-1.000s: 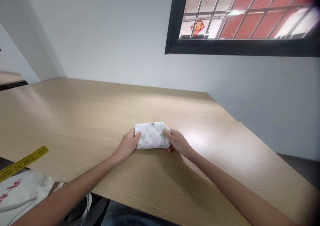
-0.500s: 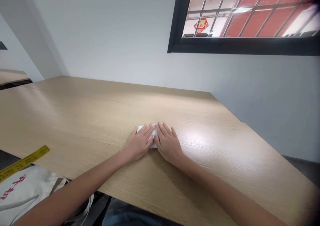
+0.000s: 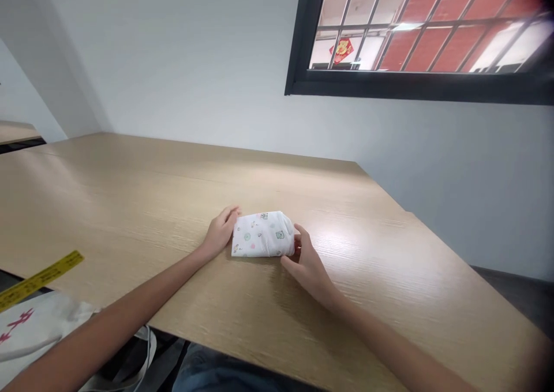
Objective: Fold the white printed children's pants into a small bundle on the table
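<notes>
A folded white cloth (image 3: 263, 234) with a small colourful print lies on the wooden table (image 3: 130, 196), in front of me. My left hand (image 3: 219, 230) rests on the table at the cloth's left end, its curled fingers beside the cloth. At the right end, my right hand (image 3: 308, 263) has its fingertips at or against the fold. Neither hand is on top of the cloth, and neither visibly holds it.
A yellow ruler (image 3: 41, 280) lies across the table's near left corner. Below that edge sits a white tote bag (image 3: 37, 328) with red characters. A barred window (image 3: 415, 34) is set in the wall above the table's far side.
Both hands have moved apart from flat on top of the cloth to its left and right ends. The cloth's printed top now shows fully.
</notes>
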`<state>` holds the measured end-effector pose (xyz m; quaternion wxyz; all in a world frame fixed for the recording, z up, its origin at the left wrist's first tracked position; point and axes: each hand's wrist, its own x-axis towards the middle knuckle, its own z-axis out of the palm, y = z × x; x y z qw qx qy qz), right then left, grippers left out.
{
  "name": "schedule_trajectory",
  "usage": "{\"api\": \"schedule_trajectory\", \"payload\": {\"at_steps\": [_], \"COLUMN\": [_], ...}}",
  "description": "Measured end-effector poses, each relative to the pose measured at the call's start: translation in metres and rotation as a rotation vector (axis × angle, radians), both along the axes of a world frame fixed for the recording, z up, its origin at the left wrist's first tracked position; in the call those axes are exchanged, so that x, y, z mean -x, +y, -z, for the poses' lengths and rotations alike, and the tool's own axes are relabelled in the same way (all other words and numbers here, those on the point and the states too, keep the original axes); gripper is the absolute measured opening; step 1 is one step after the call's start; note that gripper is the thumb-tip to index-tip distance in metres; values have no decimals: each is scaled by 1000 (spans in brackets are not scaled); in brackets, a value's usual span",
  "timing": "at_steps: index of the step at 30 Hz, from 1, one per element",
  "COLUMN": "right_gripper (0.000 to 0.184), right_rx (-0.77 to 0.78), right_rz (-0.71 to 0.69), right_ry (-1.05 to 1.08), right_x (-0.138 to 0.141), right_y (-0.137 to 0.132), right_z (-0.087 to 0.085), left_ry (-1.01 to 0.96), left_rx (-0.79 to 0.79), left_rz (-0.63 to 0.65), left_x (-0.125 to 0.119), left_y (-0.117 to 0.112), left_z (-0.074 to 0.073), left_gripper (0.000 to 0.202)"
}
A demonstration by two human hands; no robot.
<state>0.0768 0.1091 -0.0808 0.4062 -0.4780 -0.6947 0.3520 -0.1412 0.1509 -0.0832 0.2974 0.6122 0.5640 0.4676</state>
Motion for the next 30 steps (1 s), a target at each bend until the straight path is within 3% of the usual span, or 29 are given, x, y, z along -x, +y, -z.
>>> {"api": "schedule_trajectory", "payload": {"at_steps": [4, 10, 14, 18, 21, 23, 25, 27, 30], "right_gripper": [55, 53, 54, 44, 41, 56, 67, 64, 53], "right_rx": [-11, 25, 5, -222, -440, -527, -561, -551, -523], "right_rz": [43, 42, 39, 99, -162, -277, -264, -204, -89], "right_ry": [-13, 0, -18, -46, -288, -462, -588, -700, -823], "right_x": [4, 10, 15, 13, 13, 14, 14, 8, -17], "right_y": [22, 76, 91, 67, 37, 22, 12, 4, -19], "right_z": [-3, 4, 6, 5, 1, -3, -8, -12, -10], "left_ry": [-51, -65, -8, 110, 154, 172, 171, 163, 58], "left_rx": [27, 39, 50, 13, 3, 4, 12, 13, -23], "left_rz": [54, 15, -13, -90, -31, 7, 37, 77, 294], "left_x": [-9, -19, -21, -17, -20, -27, -40, -56, -85], "left_y": [-3, -54, -65, -49, -35, -30, -29, -35, -54], "left_z": [0, -1, 2, 7, 7, 7, 6, 4, -5], "left_gripper": [28, 15, 12, 17, 18, 17, 17, 17, 17]}}
